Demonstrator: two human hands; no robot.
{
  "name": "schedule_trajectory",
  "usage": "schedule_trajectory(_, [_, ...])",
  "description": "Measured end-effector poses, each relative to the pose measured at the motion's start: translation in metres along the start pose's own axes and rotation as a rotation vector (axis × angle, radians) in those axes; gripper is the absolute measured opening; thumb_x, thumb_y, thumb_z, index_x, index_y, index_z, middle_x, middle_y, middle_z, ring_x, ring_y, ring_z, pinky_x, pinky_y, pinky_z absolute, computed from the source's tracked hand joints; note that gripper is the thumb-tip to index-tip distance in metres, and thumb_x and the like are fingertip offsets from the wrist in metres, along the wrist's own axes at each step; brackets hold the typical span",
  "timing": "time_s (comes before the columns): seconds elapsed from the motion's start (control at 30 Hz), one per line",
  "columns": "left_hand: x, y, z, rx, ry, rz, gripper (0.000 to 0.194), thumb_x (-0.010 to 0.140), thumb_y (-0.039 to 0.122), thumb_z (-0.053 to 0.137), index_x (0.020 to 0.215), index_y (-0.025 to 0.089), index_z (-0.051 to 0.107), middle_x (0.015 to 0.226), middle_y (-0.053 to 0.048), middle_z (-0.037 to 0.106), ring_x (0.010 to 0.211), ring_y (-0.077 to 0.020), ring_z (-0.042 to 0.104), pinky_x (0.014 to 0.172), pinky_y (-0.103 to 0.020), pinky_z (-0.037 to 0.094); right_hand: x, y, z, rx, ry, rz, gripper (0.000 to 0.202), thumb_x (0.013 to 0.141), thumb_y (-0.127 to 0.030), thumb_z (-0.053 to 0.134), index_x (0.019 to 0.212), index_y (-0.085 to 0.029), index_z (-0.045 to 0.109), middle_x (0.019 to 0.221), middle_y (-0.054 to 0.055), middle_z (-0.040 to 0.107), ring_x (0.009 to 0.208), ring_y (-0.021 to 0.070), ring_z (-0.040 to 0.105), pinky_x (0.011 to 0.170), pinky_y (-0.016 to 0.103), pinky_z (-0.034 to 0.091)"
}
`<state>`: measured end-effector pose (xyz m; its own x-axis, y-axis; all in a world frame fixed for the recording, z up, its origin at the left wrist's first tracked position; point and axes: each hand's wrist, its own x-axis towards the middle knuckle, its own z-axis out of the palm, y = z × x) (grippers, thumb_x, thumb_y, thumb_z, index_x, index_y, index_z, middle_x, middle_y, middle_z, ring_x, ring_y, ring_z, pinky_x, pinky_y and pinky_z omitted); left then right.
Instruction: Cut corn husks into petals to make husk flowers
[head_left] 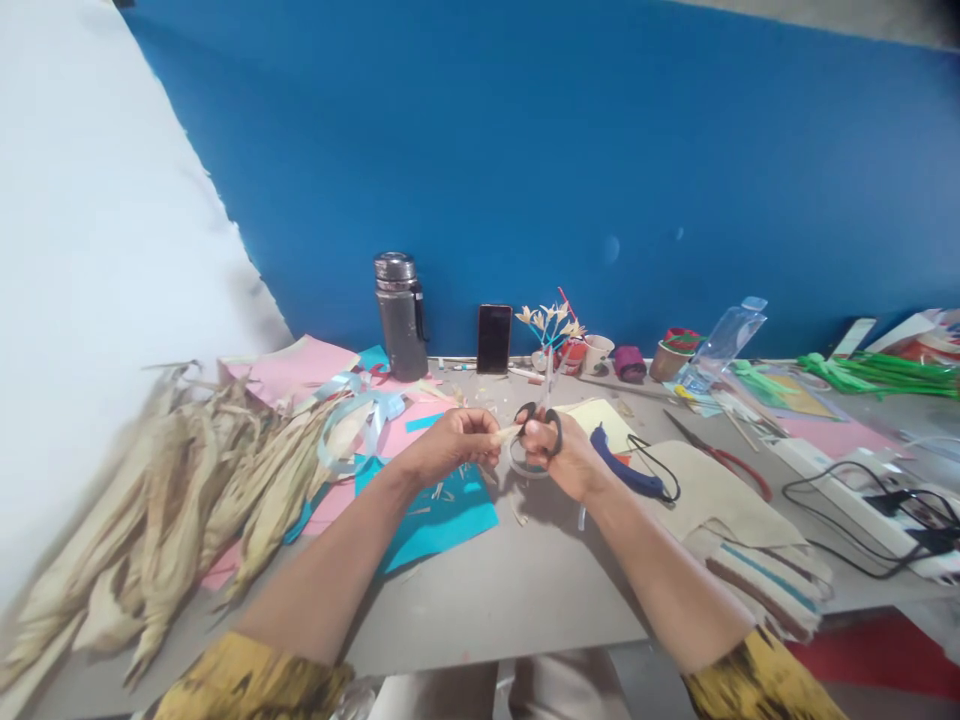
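My left hand point(455, 440) is closed, its fingertips pinching a small pale strip of corn husk point(508, 434). My right hand point(568, 462) grips black-handled scissors point(556, 422), whose blades point up and away from me; its fingertips also reach the husk strip, though whether they pinch it I cannot tell. Just below the fingers lies a roll of clear tape point(531, 472), partly covered by my right hand. Husk scraps lie on a teal paper sheet point(450, 515) under my left hand. Beyond the scissors stand husk flowers point(553, 322) on blue stems.
Dried corn husks point(161, 510) cover the left side, beside light-blue ribbon point(360, 425). A flask point(401, 320) and a phone point(494, 340) stand along the blue wall. To the right are a blue glue gun point(626, 468), red-handled pliers point(724, 458), a cloth point(720, 510) and a power strip point(847, 495).
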<state>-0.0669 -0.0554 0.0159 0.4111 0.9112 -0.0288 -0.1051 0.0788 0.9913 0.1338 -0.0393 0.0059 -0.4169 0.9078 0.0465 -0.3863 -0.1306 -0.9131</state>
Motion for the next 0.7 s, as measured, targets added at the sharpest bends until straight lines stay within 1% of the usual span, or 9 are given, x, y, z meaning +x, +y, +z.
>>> schedule_trajectory(0.07, [-0.001, 0.001, 0.004, 0.036, 0.001, -0.003, 0.026, 0.067, 0.033, 0.083, 0.07, 0.015, 0.064, 0.064, -0.003, 0.064, 0.06, -0.0134, 0.062, 0.063, -0.026, 0.048, -0.002, 0.005, 0.005, -0.119, 0.046, -0.042, 0.033, 0.061, -0.031, 0.085, 0.082, -0.015, 0.065, 0.06, -0.006, 0.047, 0.053, 0.0069, 0.035, 0.047, 0.021, 0.024])
schedule_trajectory(0.13, [-0.002, 0.002, 0.007, 0.067, -0.009, -0.007, 0.023, 0.067, 0.03, 0.082, 0.07, 0.015, 0.065, 0.065, -0.003, 0.065, 0.061, -0.0139, 0.062, 0.063, -0.027, 0.049, -0.004, 0.008, 0.009, -0.164, 0.089, -0.058, 0.031, 0.06, -0.028, 0.085, 0.079, -0.016, 0.064, 0.061, -0.005, 0.05, 0.053, 0.0068, 0.037, 0.048, 0.022, 0.025])
schedule_trajectory(0.23, [-0.003, 0.003, 0.008, 0.085, -0.068, -0.013, 0.022, 0.067, 0.029, 0.083, 0.073, 0.015, 0.067, 0.066, -0.003, 0.067, 0.062, -0.0148, 0.064, 0.066, -0.028, 0.05, -0.005, 0.008, 0.011, -0.089, 0.031, 0.014, 0.029, 0.059, -0.026, 0.083, 0.079, -0.016, 0.064, 0.063, -0.004, 0.053, 0.052, 0.007, 0.037, 0.047, 0.022, 0.023])
schedule_trajectory(0.33, [-0.003, 0.003, 0.006, 0.092, -0.098, -0.009, 0.022, 0.068, 0.031, 0.082, 0.074, 0.015, 0.067, 0.065, -0.003, 0.067, 0.062, -0.0141, 0.063, 0.066, -0.027, 0.05, -0.002, 0.005, 0.007, 0.056, -0.012, 0.12, 0.027, 0.057, -0.021, 0.081, 0.075, -0.016, 0.062, 0.061, -0.004, 0.051, 0.049, 0.0053, 0.031, 0.044, 0.02, 0.019])
schedule_trajectory(0.43, [-0.002, 0.002, 0.004, 0.067, -0.04, -0.011, 0.024, 0.067, 0.031, 0.083, 0.072, 0.015, 0.067, 0.063, -0.003, 0.067, 0.06, -0.0134, 0.062, 0.063, -0.026, 0.048, 0.002, 0.001, 0.001, 0.187, 0.024, 0.125, 0.028, 0.06, -0.022, 0.083, 0.073, -0.017, 0.059, 0.064, -0.005, 0.051, 0.049, 0.004, 0.025, 0.043, 0.018, 0.022])
schedule_trajectory(0.5, [0.0, 0.0, 0.005, 0.009, 0.02, -0.024, 0.027, 0.063, 0.032, 0.085, 0.071, 0.014, 0.066, 0.063, -0.003, 0.065, 0.058, -0.0129, 0.062, 0.062, -0.026, 0.048, 0.003, 0.0, -0.002, 0.219, 0.067, 0.078, 0.031, 0.063, -0.029, 0.084, 0.075, -0.017, 0.058, 0.072, -0.003, 0.056, 0.05, 0.0044, 0.027, 0.043, 0.018, 0.023])
schedule_trajectory(0.57, [0.002, -0.001, 0.007, -0.048, 0.071, -0.038, 0.031, 0.059, 0.032, 0.087, 0.07, 0.014, 0.065, 0.063, -0.002, 0.064, 0.057, -0.012, 0.061, 0.063, -0.026, 0.049, 0.003, 0.001, -0.001, 0.179, 0.087, 0.028, 0.033, 0.064, -0.034, 0.084, 0.078, -0.017, 0.06, 0.075, -0.001, 0.058, 0.053, 0.0053, 0.032, 0.044, 0.018, 0.024])
schedule_trajectory(0.63, [0.003, -0.002, 0.009, -0.063, 0.099, -0.047, 0.033, 0.057, 0.033, 0.088, 0.069, 0.014, 0.064, 0.062, -0.001, 0.062, 0.056, -0.0113, 0.06, 0.063, -0.027, 0.049, 0.002, 0.005, 0.002, 0.079, 0.088, -0.011, 0.033, 0.062, -0.031, 0.084, 0.081, -0.016, 0.062, 0.067, -0.003, 0.053, 0.053, 0.0061, 0.033, 0.044, 0.019, 0.024])
schedule_trajectory(0.7, [0.004, -0.003, 0.009, -0.06, 0.093, -0.059, 0.034, 0.058, 0.034, 0.088, 0.07, 0.013, 0.065, 0.063, -0.002, 0.063, 0.056, -0.0115, 0.06, 0.063, -0.027, 0.048, 0.001, 0.009, 0.004, -0.017, 0.117, -0.044, 0.032, 0.06, -0.027, 0.084, 0.082, -0.016, 0.063, 0.06, -0.006, 0.047, 0.052, 0.0066, 0.034, 0.045, 0.019, 0.024])
